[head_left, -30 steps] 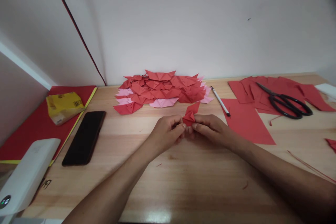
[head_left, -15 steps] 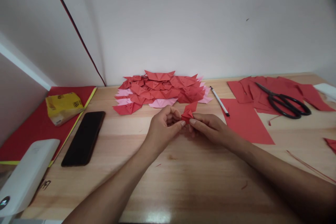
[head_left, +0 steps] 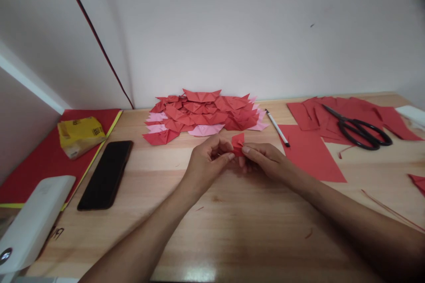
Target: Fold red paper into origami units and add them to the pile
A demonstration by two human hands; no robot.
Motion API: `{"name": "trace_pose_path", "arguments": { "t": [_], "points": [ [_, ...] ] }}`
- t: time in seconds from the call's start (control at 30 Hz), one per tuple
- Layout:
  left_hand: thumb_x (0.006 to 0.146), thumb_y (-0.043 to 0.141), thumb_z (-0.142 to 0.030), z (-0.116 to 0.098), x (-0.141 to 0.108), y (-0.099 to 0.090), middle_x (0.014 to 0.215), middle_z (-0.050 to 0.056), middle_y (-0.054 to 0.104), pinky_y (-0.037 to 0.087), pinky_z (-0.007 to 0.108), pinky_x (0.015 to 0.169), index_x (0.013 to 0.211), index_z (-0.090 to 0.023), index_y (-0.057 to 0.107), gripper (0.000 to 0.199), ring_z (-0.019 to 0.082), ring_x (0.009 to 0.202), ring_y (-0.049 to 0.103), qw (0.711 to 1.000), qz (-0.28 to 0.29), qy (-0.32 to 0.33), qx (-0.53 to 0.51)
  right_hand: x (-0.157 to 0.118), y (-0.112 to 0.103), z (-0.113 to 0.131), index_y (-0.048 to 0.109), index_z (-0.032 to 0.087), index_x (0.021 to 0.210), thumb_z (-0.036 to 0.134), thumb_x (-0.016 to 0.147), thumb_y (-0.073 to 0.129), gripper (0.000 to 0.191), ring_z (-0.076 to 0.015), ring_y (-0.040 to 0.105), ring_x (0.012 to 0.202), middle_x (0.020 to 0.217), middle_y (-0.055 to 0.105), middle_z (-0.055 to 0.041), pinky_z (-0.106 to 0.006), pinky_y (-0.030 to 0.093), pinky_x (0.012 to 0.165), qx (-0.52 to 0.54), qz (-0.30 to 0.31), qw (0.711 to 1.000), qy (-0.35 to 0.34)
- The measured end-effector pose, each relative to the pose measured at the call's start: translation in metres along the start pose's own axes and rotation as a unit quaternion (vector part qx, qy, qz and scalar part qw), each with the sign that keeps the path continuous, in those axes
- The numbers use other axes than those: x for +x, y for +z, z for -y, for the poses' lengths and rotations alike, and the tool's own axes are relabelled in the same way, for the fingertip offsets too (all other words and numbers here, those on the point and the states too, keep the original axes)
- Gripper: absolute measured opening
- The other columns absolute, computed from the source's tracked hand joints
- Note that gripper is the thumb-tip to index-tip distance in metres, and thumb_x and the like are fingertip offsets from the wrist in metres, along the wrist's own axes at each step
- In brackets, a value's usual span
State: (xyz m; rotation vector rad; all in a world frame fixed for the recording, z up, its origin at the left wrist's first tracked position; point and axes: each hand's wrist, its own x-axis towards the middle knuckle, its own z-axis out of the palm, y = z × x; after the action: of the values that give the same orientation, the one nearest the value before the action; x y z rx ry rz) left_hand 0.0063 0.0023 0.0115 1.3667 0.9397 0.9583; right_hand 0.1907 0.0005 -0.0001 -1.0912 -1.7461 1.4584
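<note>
Apparently for steadiness, left hand and right hand pinch red paper between them | folded pile beyond grip, likely leaving finger room

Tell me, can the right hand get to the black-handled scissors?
Probably yes: the scissors lie uncovered on red paper sheets, and nothing tall stands between. But the right hand is pinching folded red paper, so it would likely need to let go first.
</note>
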Motion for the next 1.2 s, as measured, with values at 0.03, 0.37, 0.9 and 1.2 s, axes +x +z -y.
{"name": "trace_pose_path", "arguments": {
  "t": [0.03,0.37,0.9,1.2],
  "points": [
    [0.076,0.060,-0.013,-0.0005,-0.0002,0.0001,0.075,-0.003,0.056,0.042,0.020,0.065,0.079,-0.016,0.054,0.008,0.009,0.069,0.054,1.000,-0.001,0.003,0.000,0.0000,-0.0001,-0.0002,0.058,0.018,0.069,0.045,0.095,0.037,0.043,-0.0112,0.054,0.058,0.063,0.061,-0.0002,-0.025,0.039,0.058,0.003,0.000,1.000,0.004],
    [0.075,0.059,-0.012,0.0018,0.0006,-0.0018,0.075,-0.001,0.057,0.043,0.021,0.067,0.076,-0.016,0.056,0.005,0.010,0.071,0.054,0.999,0.006,0.011,0.033,0.0008,-0.0014,-0.0024,0.058,0.018,0.068,0.045,0.095,0.039,0.042,-0.0105,0.052,0.057,0.062,0.061,0.0000,-0.024,0.039,0.056,0.021,0.009,1.000,0.005],
    [0.071,0.062,-0.009,0.0027,0.0035,-0.0042,0.068,0.000,0.063,0.048,0.022,0.065,0.070,-0.013,0.057,0.006,0.011,0.065,0.061,1.000,0.011,-0.011,-0.026,0.0033,-0.0035,-0.0054,0.058,0.018,0.075,0.044,0.095,0.039,0.038,-0.0103,0.054,0.059,0.066,0.061,-0.0004,-0.023,0.041,0.056,-0.008,0.021,1.000,-0.019],
    [0.069,0.061,-0.010,-0.0001,0.0034,-0.0073,0.069,0.002,0.065,0.048,0.024,0.065,0.069,-0.013,0.057,0.006,0.012,0.066,0.062,1.000,0.021,-0.018,0.000,0.0023,-0.0058,-0.0039,0.060,0.017,0.082,0.043,0.095,0.038,0.036,-0.0100,0.056,0.060,0.069,0.062,-0.0014,-0.021,0.043,0.056,-0.056,0.032,0.997,-0.030]
  ]
}}
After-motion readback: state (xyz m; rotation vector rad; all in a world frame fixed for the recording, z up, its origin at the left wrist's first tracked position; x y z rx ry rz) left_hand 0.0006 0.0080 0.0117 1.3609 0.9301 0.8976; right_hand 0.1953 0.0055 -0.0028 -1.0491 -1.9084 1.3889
